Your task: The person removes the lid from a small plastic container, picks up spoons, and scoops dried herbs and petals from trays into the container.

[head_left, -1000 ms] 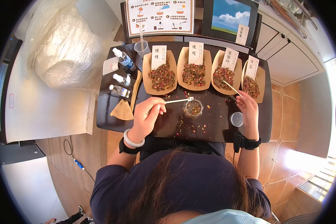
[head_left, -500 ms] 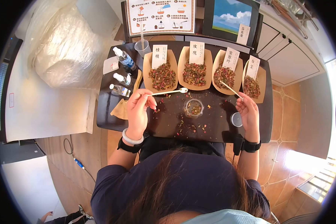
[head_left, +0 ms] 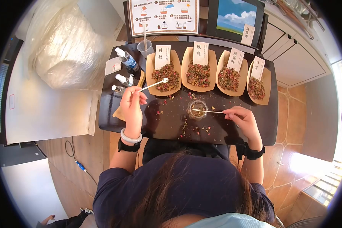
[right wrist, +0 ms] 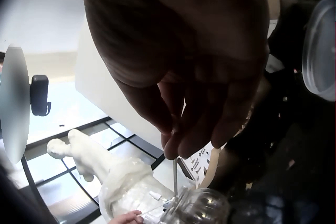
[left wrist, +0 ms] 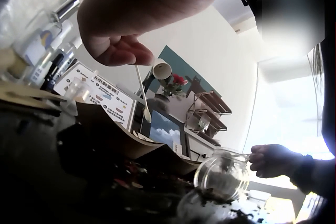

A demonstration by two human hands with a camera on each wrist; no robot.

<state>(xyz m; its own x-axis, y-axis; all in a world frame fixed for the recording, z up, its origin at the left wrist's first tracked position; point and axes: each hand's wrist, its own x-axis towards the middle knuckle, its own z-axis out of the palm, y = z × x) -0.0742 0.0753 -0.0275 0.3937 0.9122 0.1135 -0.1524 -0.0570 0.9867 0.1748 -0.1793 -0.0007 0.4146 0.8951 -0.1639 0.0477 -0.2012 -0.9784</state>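
My left hand (head_left: 132, 110) pinches a small white spoon (head_left: 150, 85) by its handle, its bowl overlapping the leftmost paper tray (head_left: 151, 70) in the head view. Between thumb and fingers, my right hand (head_left: 245, 121) grips a thin pale spoon (head_left: 212, 111) that reaches sideways into a small clear jar (head_left: 205, 110). Dried petals and leaves (head_left: 197, 106) lie inside the jar. In the right wrist view, the spoon handle (right wrist: 175, 176) runs down from the fingertips to the jar (right wrist: 210, 208). A round clear lid (right wrist: 310, 58) shows at that view's right edge.
Paper trays of dried petals with label cards, such as the rose one (head_left: 186, 68), line the table's far side. Bottles (head_left: 127, 60), a plastic cup (head_left: 145, 49) and a wooden strip (head_left: 142, 78) stand at left. Crumbs (head_left: 184, 127) scatter around the jar.
My right hand has swung its spoon from the third tray down and left into the jar. My left hand has drawn back left with its spoon, away from the jar.
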